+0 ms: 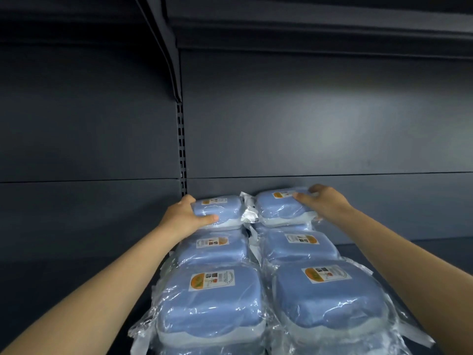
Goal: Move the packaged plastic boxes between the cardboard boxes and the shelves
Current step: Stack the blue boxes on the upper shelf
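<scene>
Blue boxes [220,207] lie within left hand [183,217] and right hand [323,203] fingers [317,188].

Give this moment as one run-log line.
left hand: grips rear-left wrapped blue plastic box | right hand: grips rear-right wrapped blue plastic box | on: dark metal shelf
</scene>
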